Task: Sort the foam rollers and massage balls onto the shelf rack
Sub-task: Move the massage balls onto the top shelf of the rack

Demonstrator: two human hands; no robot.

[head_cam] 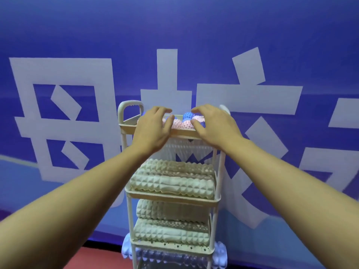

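Note:
A cream three-tier shelf rack (171,198) stands in front of me against a blue wall. Its top tray (127,126) holds pink spiky massage balls (181,124) and blue ones (188,115). My left hand (153,129) rests over the left side of the tray with its fingers spread on a pink ball. Over the right side, my right hand (211,123) lies with fingers curved down onto the balls. Cream ridged foam rollers (172,180) fill the middle shelf, and more rollers (171,224) are stacked on the lower shelf.
The blue wall (77,35) with large white characters is right behind the rack. A curved handle (130,105) rises at the rack's left end. White wheels (127,247) sit on a red floor (101,257).

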